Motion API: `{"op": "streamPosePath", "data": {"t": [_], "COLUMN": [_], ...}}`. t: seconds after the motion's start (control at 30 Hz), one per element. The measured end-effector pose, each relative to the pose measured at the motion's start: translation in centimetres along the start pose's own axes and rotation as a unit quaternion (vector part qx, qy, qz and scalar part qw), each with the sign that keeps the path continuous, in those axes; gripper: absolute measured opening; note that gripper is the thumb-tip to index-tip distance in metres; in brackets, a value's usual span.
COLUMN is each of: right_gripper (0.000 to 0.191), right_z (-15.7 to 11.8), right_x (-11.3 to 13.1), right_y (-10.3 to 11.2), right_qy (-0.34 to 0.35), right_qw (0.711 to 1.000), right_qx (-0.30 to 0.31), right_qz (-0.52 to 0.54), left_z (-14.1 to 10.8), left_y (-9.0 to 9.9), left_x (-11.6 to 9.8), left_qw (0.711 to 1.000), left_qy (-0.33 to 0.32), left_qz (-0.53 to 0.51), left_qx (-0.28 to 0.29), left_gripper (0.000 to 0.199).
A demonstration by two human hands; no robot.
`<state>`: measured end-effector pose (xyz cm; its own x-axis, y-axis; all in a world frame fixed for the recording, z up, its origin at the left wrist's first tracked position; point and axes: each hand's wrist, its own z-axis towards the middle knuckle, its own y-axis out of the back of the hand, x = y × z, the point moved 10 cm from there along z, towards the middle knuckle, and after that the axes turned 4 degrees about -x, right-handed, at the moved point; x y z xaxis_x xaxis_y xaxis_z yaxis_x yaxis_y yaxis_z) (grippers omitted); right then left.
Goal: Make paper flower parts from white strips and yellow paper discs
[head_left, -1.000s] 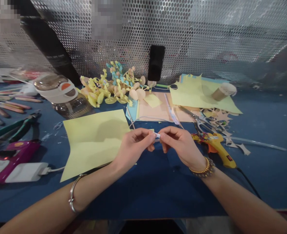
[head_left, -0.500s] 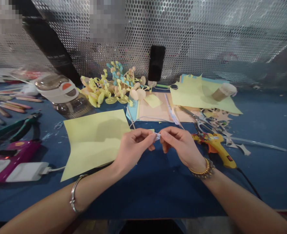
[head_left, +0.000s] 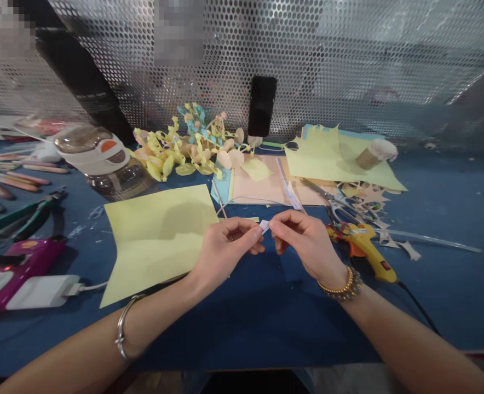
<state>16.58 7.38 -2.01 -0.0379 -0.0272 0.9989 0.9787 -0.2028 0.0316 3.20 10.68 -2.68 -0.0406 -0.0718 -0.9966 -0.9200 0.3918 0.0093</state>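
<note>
- Paper strip (head_left: 264,226): small, white, pinched up between both hands, above worktop; part hidden by fingers, exact shape hard to make out
- L hand (head_left: 225,254): fingers (head_left: 248,235) closed on strip's near end
- R hand (head_left: 307,246): fingers (head_left: 278,223) closed on other end, hands almost touching
- Blue worktop (head_left: 250,334), perforated metal screen (head_left: 349,60) behind
- Yellow sheet (head_left: 155,241) just beside L hand; glue gun (head_left: 363,246) just beside R hand; scissors (head_left: 340,209) beyond it

Blue craft counter (head_left: 443,191)
Yellow glue gun (head_left: 363,246) beside scissors (head_left: 340,208), curled paper strips (head_left: 184,156) near a propped phone (head_left: 261,106)
</note>
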Motion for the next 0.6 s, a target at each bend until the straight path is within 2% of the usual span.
{"op": "streamPosePath", "data": {"t": [0.33, 0.6], "right_gripper": [0.018, 0.020], "right_z": [0.01, 0.01], "right_x": [-0.14, 0.12], "right_y": [-0.28, -0.43], "right_qy": [-0.012, -0.011], "right_qw": [1.000, 1.000], "right_qx": [0.007, 0.014], "right_qz": [0.027, -0.011], "left_z": [-0.03, -0.06], "left_y": [0.10, -0.18], "left_x": [-0.23, -0.39], "left_qw": [1.000, 0.999], "left_qy": [-0.018, -0.028], "left_qz": [-0.010, 0.008], "left_qx": [0.000, 0.016], "left_gripper": [0.015, 0.014]}}
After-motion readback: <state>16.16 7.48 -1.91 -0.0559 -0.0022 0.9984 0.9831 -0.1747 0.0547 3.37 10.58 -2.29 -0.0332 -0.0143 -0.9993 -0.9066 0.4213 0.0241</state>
